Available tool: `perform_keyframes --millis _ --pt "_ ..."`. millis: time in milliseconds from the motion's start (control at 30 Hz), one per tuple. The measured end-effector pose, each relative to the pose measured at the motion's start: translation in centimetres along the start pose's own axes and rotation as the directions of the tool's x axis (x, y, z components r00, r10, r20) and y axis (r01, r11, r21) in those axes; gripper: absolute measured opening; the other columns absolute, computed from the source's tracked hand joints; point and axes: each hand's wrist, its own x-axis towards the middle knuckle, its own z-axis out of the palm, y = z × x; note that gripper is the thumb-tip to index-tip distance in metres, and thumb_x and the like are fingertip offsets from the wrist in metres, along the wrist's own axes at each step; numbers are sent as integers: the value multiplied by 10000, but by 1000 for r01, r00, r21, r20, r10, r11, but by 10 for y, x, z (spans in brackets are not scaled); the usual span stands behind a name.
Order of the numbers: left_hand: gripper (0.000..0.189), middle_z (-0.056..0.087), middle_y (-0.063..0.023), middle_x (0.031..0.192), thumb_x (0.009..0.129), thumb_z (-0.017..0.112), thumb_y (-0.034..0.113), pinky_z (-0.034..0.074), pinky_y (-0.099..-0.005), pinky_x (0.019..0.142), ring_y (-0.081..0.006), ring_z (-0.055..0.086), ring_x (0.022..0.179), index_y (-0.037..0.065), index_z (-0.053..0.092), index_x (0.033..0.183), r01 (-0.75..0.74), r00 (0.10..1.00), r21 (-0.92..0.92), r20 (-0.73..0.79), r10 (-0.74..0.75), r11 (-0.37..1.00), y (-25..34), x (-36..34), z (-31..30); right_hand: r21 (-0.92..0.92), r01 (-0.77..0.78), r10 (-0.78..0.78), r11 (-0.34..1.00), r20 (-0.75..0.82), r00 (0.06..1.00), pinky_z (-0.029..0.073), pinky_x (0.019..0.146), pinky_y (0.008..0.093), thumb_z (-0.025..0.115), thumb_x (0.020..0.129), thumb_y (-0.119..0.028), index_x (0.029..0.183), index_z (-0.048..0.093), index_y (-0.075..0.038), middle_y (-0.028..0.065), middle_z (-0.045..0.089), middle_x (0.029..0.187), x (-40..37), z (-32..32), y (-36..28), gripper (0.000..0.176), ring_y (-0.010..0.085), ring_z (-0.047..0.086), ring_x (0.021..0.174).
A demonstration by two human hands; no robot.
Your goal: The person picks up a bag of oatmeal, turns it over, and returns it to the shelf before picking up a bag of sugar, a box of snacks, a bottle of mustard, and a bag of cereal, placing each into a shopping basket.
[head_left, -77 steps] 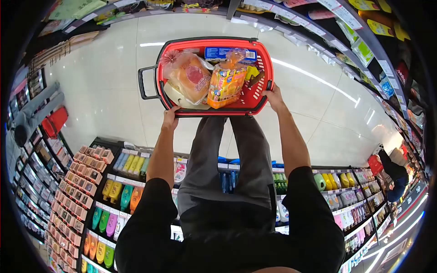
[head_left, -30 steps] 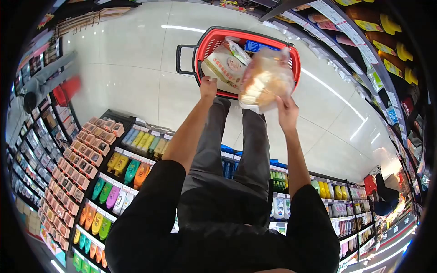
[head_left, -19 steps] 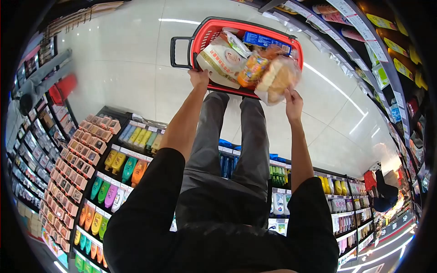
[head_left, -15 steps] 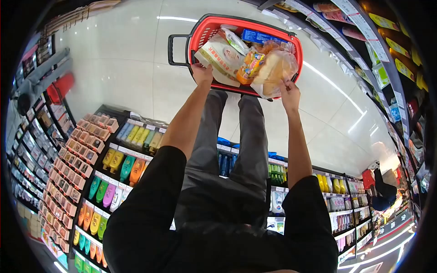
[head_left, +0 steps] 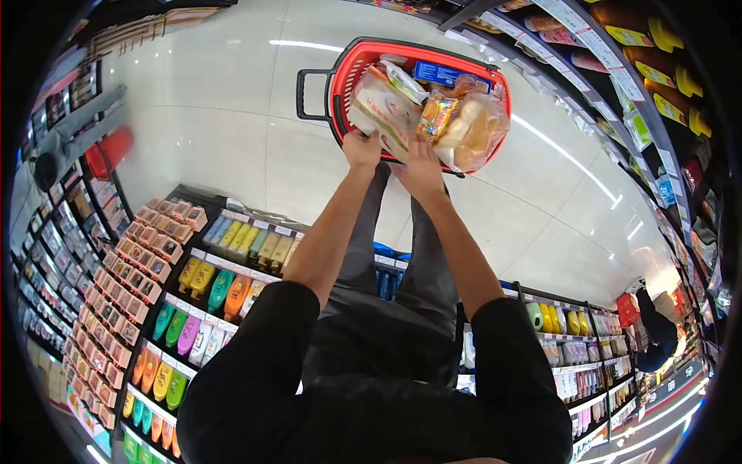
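In front of my legs is a red shopping basket [head_left: 338, 116] with a black folding handle to its left. Inside, a white flat package [head_left: 384, 114] with printed lettering lies tilted at the left. My left hand [head_left: 362, 151] is closed at its near left corner, by the basket rim. My right hand [head_left: 423, 168] has its fingers stretched over the near rim, beside the package's right end and just below an orange-yellow snack packet [head_left: 437, 116]. A clear bag of bread [head_left: 470, 130] fills the right side. Behind lie a blue box [head_left: 448, 74] and a white-green packet [head_left: 403, 80].
Shelves of colourful bottles [head_left: 220, 290] stand below, near my body. Pinkish boxed goods [head_left: 143, 267] are stacked at the left. Another shelf [head_left: 618, 77] runs along the right. A person in dark clothing [head_left: 657, 329] is at the far right. Pale floor tiles [head_left: 209, 116] surround the basket.
My right hand has let go of the bread bag and moved left to the white package's right end. The package has shifted and tilted; the basket appears slightly lower and to the right.
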Motion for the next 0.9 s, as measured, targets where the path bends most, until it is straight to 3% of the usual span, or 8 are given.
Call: perform_keyframes --millis 167,200,500,567,733,800,833,900 --pt "117 638 -103 706 747 605 61 464 -257 579 -121 601 624 -39 627 804 -25 999 -37 -26 24 999 23 -31 -25 -153 -31 74 988 286 955 487 726 407 591 673 -87 926 548 6 206 604 874 15 46 -12 273 319 606 815" --pt "121 616 -71 633 771 600 93 459 -251 567 -124 594 612 -24 622 754 48 998 -310 43 -36 949 30 -33 -26 -140 40 -12 989 191 982 500 647 425 552 670 -42 874 572 -4 184 614 725 13 31 -17 209 332 613 670" --pt "683 393 -148 1252 713 668 135 388 -384 884 -244 471 1086 54 283 1272 58 845 -566 467 262 822 146 -97 -168 -139 283 -222 949 341 914 486 618 423 510 689 -32 827 550 46 243 574 721 -39 -174 -145 163 388 583 666" --pt "941 271 -153 1332 615 752 149 354 -419 932 -269 378 1175 64 150 1333 -466 698 -63 587 410 883 181 -124 -207 -162 425 -375 891 268 888 480 608 407 498 689 -32 787 554 34 207 587 728 -64 -241 -197 131 370 583 660" --pt "1123 259 -165 1347 469 843 231 279 -421 998 -299 230 1270 93 152 1343 -646 605 -137 507 614 751 242 -150 -275 -260 565 -493 783 296 818 461 549 370 505 711 -80 723 539 -17 144 587 689 -138 -390 -326 72 282 592 633" --pt "1055 207 -164 1377 459 848 238 257 -388 1019 -291 188 1290 76 244 1308 -750 341 -280 613 713 600 271 -153 -293 -247 610 -525 753 333 783 451 534 369 519 721 -92 727 538 -20 132 575 672 -161 -426 -346 75 281 582 615" --pt "918 327 -156 1320 482 836 213 287 -374 1002 -270 309 1233 53 348 1243 -941 100 -201 603 792 272 288 -156 -300 -236 636 -545 735 353 761 444 528 371 526 726 -94 745 547 -20 127 571 670 -168 -441 -351 79 281 575 608" --pt "866 404 -146 1255 493 828 203 314 -363 979 -249 379 1173 51 377 1217 -832 190 -258 698 690 491 314 -191 -318 -241 596 -515 766 327 793 449 543 362 540 728 -93 796 562 -14 136 577 702 -181 -474 -365 107 287 577 632"
